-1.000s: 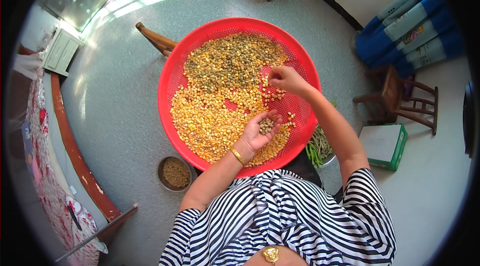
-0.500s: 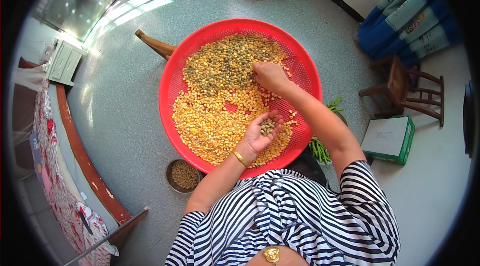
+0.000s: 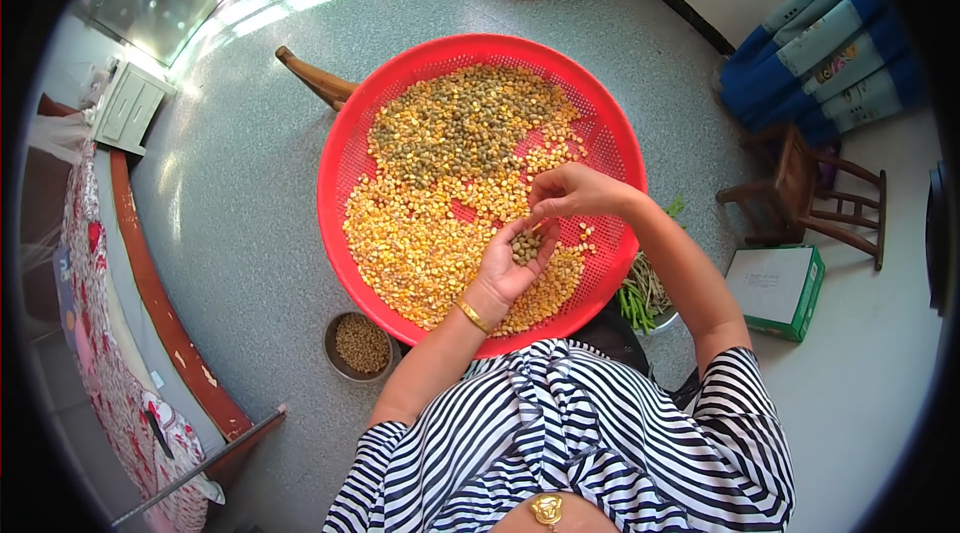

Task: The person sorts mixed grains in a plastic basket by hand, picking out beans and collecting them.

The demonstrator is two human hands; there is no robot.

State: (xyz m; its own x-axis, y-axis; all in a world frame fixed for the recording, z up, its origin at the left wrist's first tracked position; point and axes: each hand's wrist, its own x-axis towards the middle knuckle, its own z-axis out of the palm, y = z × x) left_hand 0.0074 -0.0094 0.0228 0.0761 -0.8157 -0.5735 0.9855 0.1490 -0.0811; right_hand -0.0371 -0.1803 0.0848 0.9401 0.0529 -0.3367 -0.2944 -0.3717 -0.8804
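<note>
A round red perforated basket (image 3: 331,201) lies in front of me. Yellow corn kernels (image 3: 410,258) cover its near part, while greenish-brown beans (image 3: 465,138) mixed with corn spread over the far part. My left hand (image 3: 500,276), palm up and fingers curled, cups a small heap of picked beans (image 3: 525,249) above the near right of the basket. Just over its fingertips is my right hand (image 3: 575,190), thumb and fingers pinched together. Whatever that pinch holds is too small to make out.
A metal bowl (image 3: 331,357) of similar beans stands on the floor near left. Green pods (image 3: 635,305) lie beside the basket's right edge. At right are a green-and-white box (image 3: 770,283) and a wooden chair (image 3: 800,183); a wooden leg (image 3: 313,78) juts out at far left.
My right hand has come back from the bean pile toward me, to just above my left palm. My left hand stays nearly in place, its fingers curled a little more.
</note>
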